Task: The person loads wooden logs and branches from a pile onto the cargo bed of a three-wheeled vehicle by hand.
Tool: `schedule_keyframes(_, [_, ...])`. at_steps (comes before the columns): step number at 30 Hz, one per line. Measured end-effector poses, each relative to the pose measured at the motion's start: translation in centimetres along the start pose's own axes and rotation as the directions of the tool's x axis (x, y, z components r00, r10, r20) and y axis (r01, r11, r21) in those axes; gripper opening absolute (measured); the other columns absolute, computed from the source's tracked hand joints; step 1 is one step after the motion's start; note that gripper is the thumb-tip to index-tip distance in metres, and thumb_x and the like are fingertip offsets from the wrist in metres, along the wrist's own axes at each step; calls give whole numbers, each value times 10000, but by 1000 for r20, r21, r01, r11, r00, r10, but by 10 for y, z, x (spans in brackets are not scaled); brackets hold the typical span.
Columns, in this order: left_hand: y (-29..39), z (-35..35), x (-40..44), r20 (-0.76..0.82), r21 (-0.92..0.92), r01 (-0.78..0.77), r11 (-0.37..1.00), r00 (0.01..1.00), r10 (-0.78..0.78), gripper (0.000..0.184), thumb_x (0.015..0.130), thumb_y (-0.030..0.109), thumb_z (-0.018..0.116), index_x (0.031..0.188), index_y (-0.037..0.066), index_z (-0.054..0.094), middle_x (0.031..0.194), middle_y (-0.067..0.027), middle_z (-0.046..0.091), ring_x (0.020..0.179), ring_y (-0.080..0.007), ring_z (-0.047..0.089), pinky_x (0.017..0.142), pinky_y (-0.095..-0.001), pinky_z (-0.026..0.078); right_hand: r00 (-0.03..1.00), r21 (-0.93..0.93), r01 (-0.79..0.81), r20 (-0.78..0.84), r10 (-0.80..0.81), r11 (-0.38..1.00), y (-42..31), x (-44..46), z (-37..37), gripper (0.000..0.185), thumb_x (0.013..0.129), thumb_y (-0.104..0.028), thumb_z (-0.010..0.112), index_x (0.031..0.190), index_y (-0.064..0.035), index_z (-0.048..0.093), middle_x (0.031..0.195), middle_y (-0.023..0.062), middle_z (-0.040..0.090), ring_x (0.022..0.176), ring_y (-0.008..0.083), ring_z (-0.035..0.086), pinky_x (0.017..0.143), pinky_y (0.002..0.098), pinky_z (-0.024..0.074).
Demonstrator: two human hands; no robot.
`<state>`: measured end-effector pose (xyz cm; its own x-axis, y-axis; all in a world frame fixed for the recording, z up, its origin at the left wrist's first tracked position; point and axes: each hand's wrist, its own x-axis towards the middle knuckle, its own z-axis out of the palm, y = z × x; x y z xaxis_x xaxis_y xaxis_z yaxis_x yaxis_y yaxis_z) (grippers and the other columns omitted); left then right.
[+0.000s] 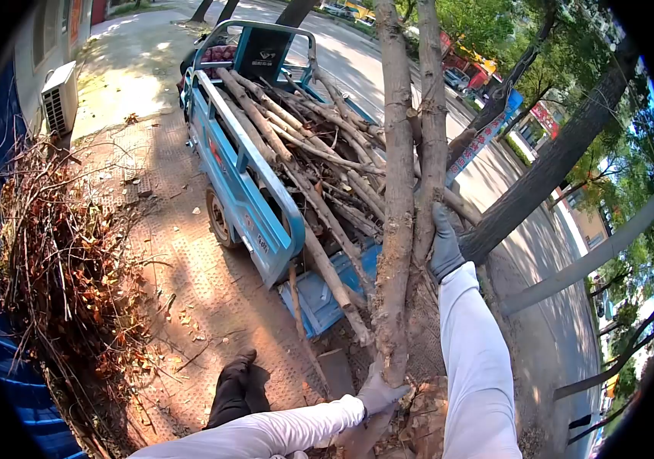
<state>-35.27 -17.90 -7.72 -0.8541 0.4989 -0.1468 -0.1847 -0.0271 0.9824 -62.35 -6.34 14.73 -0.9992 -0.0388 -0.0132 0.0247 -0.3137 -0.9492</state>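
Note:
A long, thick log (398, 222) stands steeply in front of me, its upper part running out of the top of the view. A second limb (431, 107) runs close along its right side; I cannot tell whether the two join lower down. My left hand (380, 394), in a grey glove, grips the log near its lower end. Higher up on the right, my right hand (445, 245), gloved too, is pressed around the side of the second limb, its fingertips partly hidden. Behind the log is a blue cargo tricycle (262, 222) heaped with cut branches (304, 149).
A heap of twigs and dry leaves (67, 283) lies at the left beside a blue sheet (6, 375). The tricycle's tailgate (318, 302) hangs down. Leaning trees (564, 153) line the road at the right. An air-conditioner unit (60, 98) stands by the wall.

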Motion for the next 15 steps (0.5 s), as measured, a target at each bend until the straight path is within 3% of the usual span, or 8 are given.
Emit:
schedule_keyframes(2, [8, 12, 28, 81, -342, 46, 939, 997, -19, 1081, 765, 397, 880, 1499, -94, 257, 1426, -297, 521, 1325, -368, 549, 1114, -421, 451, 1000, -49, 20, 7, -19, 999, 6, 35, 23, 672, 1004, -518, 636, 1480, -57, 521, 1395, 114, 638, 1253, 252, 625, 1111, 394, 472])
schedule_keyframes(4, [20, 14, 72, -2, -312, 40, 949, 999, -42, 1020, 768, 389, 884, 1463, -91, 313, 1375, -264, 570, 1282, -340, 580, 1094, -408, 466, 999, -86, 47, 22, -45, 995, 2, 78, 24, 699, 1011, -525, 624, 1501, -44, 493, 1414, 133, 624, 1268, 267, 613, 1125, 388, 451])
schedule_keyframes(7, [64, -7, 145, -154, -483, 12, 876, 983, -98, 725, 788, 309, 889, 1283, -73, 521, 1192, -180, 676, 1080, -275, 659, 955, -376, 529, 984, -656, 138, 5, -178, 742, -13, 113, 25, 697, 997, -434, 681, 1538, -61, 446, 1526, 151, 505, 1396, 260, 500, 1165, 391, 414])
schedule_keyframes(9, [99, -46, 216, -130, -727, 22, 687, 977, -168, 495, 807, 237, 888, 1140, -59, 673, 1060, -129, 733, 922, -239, 708, 835, -358, 577, 975, -954, 170, 127, -182, 246, -48, 78, 79, 820, 982, -502, 669, 1554, 8, 378, 1492, 215, 499, 1409, 365, 458, 1195, 417, 337])
schedule_keyframes(10, [123, -86, 248, 106, -711, 322, 625, 928, -358, 465, 819, 244, 881, 1117, -54, 684, 1038, -120, 737, 913, -234, 712, 804, -378, 585, 966, -962, 196, 156, -208, 192, -48, 69, 73, 880, 919, -485, 748, 1562, -13, 377, 1527, 207, 445, 1452, 360, 401, 1207, 427, 316])
schedule_keyframes(11, [122, -103, 285, 122, -751, 361, 553, 899, -421, 444, 834, 244, 873, 1131, -32, 692, 1053, -131, 734, 918, -251, 712, 784, -392, 586, 965, -972, 197, 169, -199, 127, -46, 54, 67, 883, 901, -467, 771, 1557, -19, 384, 1534, 210, 435, 1450, 365, 402, 1206, 432, 318])
schedule_keyframes(13, [111, -132, 349, 181, -863, 348, 366, 890, -419, 439, 852, 265, 867, 1170, 10, 702, 1075, -144, 729, 929, -281, 708, 759, -393, 582, 956, -980, 199, 193, -221, 7, -46, 33, 51, 879, 874, -429, 807, 1542, -24, 402, 1543, 221, 421, 1451, 381, 396, 1208, 453, 316])
schedule_keyframes(15, [88, -144, 375, 65, -836, 216, 505, 952, -299, 460, 847, 276, 869, 1167, -8, 698, 1065, -143, 733, 912, -280, 710, 765, -399, 578, 951, -985, 170, 172, -258, -28, -33, 3, 24, 885, 857, -419, 823, 1533, -26, 406, 1544, 237, 413, 1454, 409, 385, 1213, 487, 306])
